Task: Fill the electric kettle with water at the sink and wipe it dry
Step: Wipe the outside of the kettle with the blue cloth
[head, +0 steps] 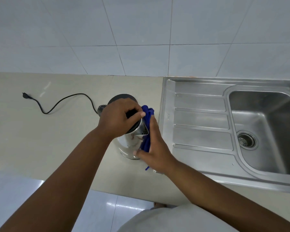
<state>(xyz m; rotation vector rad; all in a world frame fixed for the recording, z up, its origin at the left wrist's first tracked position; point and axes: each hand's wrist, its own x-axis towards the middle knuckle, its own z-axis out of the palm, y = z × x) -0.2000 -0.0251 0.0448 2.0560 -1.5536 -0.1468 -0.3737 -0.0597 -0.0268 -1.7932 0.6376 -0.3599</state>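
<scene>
A shiny steel electric kettle [130, 144] stands on the beige counter, just left of the sink. My left hand [119, 117] grips its black top and covers the lid and handle. My right hand [155, 148] presses a blue cloth [146, 129] flat against the kettle's right side, beside the spout. Most of the cloth is hidden between my palm and the steel wall. Behind the kettle, part of its round dark base [122, 97] shows.
A black power cord [57, 102] with its plug lies loose on the counter [32, 134] to the left. The steel sink [201, 114] with drainboard and a basin with a drain [247, 140] lies to the right. A tiled wall stands behind.
</scene>
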